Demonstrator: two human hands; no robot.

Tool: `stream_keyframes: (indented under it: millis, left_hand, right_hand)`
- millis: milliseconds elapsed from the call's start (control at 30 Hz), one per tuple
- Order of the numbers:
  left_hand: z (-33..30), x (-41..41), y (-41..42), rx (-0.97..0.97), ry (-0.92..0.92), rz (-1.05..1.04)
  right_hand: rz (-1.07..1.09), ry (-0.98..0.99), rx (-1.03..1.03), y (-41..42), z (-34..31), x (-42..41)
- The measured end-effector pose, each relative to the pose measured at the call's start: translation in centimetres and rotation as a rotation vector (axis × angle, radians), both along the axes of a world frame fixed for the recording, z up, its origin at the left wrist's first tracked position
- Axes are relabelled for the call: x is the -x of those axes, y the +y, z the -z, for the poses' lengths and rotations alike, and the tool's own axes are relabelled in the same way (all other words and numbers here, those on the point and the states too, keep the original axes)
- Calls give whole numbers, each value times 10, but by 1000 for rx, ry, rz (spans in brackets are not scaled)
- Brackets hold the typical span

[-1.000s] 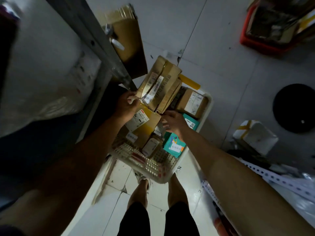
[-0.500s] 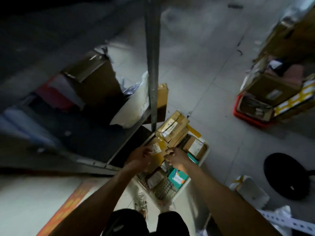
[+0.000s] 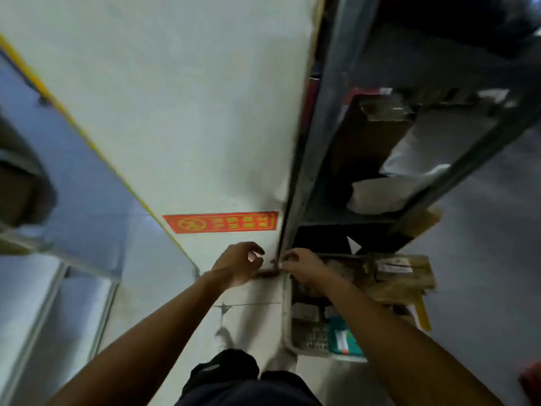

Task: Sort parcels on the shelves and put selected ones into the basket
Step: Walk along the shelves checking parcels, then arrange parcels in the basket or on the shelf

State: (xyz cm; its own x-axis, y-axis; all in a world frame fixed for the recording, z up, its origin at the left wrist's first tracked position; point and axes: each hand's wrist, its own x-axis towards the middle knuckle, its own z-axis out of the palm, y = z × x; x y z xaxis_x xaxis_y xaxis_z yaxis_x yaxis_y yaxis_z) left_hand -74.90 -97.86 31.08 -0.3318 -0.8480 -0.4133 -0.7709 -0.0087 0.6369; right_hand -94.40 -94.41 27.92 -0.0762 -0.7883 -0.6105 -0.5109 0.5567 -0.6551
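Parcels [image 3: 401, 276] fill the basket [image 3: 307, 341] right of both curled hands, left [image 3: 240, 266] and right [image 3: 301, 266]; any grip seems blurred, boxes lying crosswise.

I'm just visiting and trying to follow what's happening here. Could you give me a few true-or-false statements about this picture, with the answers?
1. A red rectangular sign with yellow markings lies on the pale floor. True.
2. The left hand grips a teal box. False: the teal box lies in the white plastic basket.
3. Brown cardboard parcels are piled at the basket's far end. True.
4. The grey metal shelf rack stands left of both arms. False: it rises on the right.
5. The right hand rests on the red sign. False: it is beside the rack's post.
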Motion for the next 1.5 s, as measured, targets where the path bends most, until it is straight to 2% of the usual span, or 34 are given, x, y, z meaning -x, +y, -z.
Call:
stream_keyframes:
  millis: [233,533,733,900,1067,1233,1367,1500]
  left_hand:
    - [-7,-178,72,52,-25,-446]
    - [-22,-376,209,79,-48,-1067]
    - [-37,-446,310,88,-70,-1485]
    - [-50,-464,388,127,-98,-1801]
    - [-73,-475,438,226,-126,-2015]
    - [-108,-489,483,395,-146,-2131]
    - [-136,-513,520,485,-138,-2134]
    - [-165,-547,539,545,-152,-2054]
  right_hand:
    - [-435,-5,40,-21,-29,-182]
    - [-982,-10,69,33,-50,-452]
    - [-1348,-58,50,92,-55,-582]
    - [-1582,-110,16,147,-65,-647]
    - [-1766,-167,-5,199,-76,-697]
    - [-1846,-359,55,266,-112,-738]
    - [-1816,-527,170,318,-143,-767]
    - [-1691,-643,282,339,-175,-789]
